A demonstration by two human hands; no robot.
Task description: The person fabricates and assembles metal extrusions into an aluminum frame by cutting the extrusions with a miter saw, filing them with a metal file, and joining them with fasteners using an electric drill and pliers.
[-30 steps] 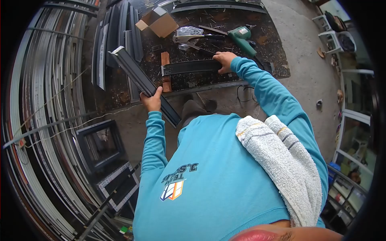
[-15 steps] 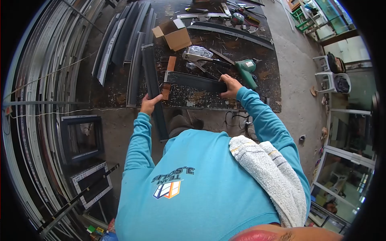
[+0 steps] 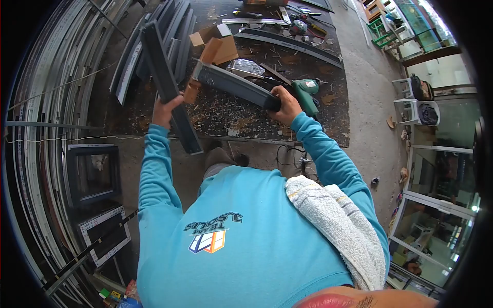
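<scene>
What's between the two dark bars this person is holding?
In the head view, an orange-brown strip shows between the left bar and the right bar, at the right bar's end.

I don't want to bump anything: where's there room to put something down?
On the table, by the front edge, between the right hand and the bar in the left hand, though it's littered. A smaller gap lies between the green drill and long dark strip. More bars crowd the left, tools the back.
</scene>
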